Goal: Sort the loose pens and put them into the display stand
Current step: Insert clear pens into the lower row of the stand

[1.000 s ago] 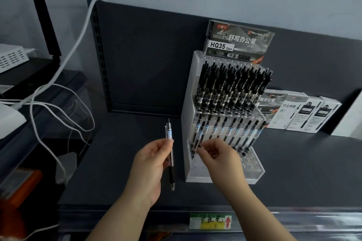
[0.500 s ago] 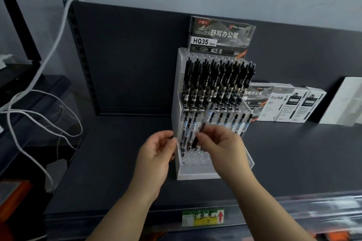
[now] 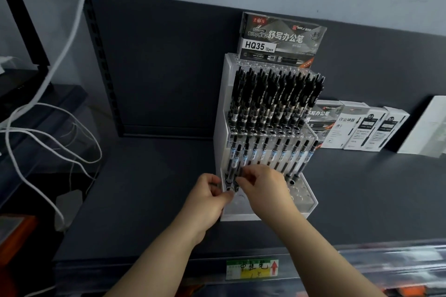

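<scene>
The white tiered display stand (image 3: 220,113) stands on the dark shelf, its upper tier packed with black pens (image 3: 272,99). A row of blue-labelled pens (image 3: 275,154) fills the lower tier. My right hand (image 3: 264,188) pinches one pen (image 3: 237,163) at the left end of the lowest row, its tip in a hole. My left hand (image 3: 208,196) sits curled at the stand's front left corner. Only a dark pen end (image 3: 213,184) shows between its fingers.
A pen box marked HQ35 (image 3: 282,38) sits on top of the stand. White pen boxes (image 3: 364,130) line the back right. White cables (image 3: 48,132) hang over a black unit at the left. The shelf edge carries a yellow-green label (image 3: 252,269).
My left hand came from left of the stand, pen upright, to its front left corner; the pen is now mostly hidden. My right hand shifted slightly left along the lower row.
</scene>
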